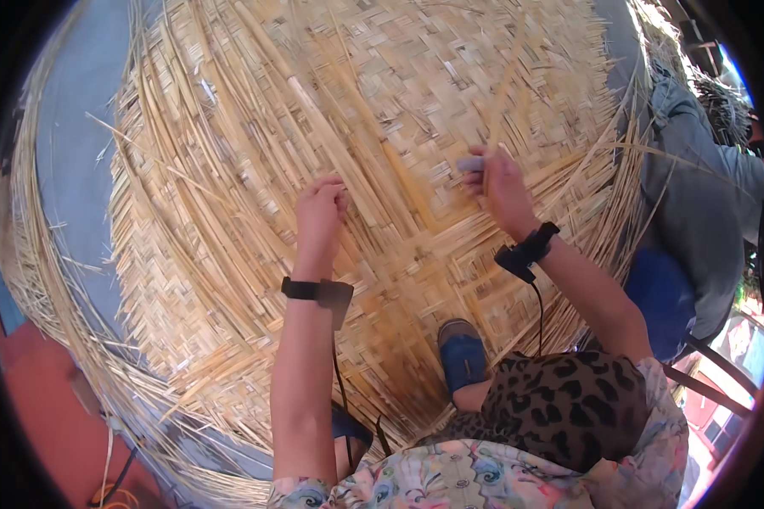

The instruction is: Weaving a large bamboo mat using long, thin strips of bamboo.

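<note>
A large woven mat [535, 102] of pale split strips lies under both hands, with long loose strips [229, 127] across its left part. My left hand [321, 208] is closed, fingertips curled down at the strips left of centre; what lies in them is hidden. My right hand [502, 187] is a little above and to the right, over the weave, its fingers partly curled and slightly blurred. A short grey piece [471, 165] shows at its index finger; whether it is held or wrapped on the finger I cannot make out. Dark straps with small units sit on both wrists.
My sandalled foot [460, 356] stands on the mat's near part. Another person in grey clothing [696, 195] is at the right, beside a blue object [658, 297]. Loose straw bundles [47, 280] lie along the left over grey and red ground [38, 399].
</note>
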### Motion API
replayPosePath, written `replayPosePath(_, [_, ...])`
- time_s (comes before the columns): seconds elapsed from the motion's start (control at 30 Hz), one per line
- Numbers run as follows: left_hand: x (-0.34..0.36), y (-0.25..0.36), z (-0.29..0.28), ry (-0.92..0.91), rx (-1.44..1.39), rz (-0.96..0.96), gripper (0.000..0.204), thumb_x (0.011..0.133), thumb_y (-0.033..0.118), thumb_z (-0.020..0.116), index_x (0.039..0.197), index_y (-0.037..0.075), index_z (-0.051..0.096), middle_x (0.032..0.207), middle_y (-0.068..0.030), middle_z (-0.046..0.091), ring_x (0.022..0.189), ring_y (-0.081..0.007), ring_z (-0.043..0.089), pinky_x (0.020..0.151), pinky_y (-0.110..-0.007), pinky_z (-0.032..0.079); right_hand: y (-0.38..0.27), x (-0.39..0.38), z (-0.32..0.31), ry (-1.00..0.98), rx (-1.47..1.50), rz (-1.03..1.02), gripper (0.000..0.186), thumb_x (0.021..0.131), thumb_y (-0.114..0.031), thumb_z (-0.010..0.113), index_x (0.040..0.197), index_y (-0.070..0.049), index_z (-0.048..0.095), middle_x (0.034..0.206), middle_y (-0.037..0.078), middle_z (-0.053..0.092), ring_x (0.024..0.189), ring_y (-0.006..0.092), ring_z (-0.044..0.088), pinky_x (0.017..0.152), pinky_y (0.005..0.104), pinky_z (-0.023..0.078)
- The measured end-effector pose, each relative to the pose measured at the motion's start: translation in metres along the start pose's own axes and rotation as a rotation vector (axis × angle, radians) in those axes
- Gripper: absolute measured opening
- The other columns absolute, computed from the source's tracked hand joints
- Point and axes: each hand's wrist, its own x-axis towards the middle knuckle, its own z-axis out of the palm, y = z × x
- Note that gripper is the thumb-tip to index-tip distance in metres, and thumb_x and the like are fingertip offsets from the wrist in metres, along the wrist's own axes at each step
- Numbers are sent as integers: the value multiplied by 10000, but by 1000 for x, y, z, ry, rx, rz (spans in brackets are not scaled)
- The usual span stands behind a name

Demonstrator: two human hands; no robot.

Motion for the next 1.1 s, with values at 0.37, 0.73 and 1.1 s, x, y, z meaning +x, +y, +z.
replayPosePath(0.37, [-34,14,-10,-229,280,-195,244,937,157,602,1148,45,549,967,-86,641,849,-175,638,666,-292,523,14,12,43,-402,-667,141,164,977,-101,454,1096,-31,542,853,90,598,689,135,601,566,278,481])
replayPosePath(0.73, [-43,3,-5,-180,77,-185,245,920,134,676,1121,25,589,937,-64,636,942,-147,600,833,-313,527,4,20,55,-627,-910,20,206,908,-194,557,821,-8,578,633,62,599,533,145,544,483,309,427])
replayPosePath(1.1, [-48,-16,-2,-305,-81,162,449,917,36,643,1331,0,473,1156,-92,673,952,-133,653,817,-281,533,7,22,53,-865,-1215,180,300,840,-207,754,1079,-34,697,849,57,724,770,177,657,715,319,510])
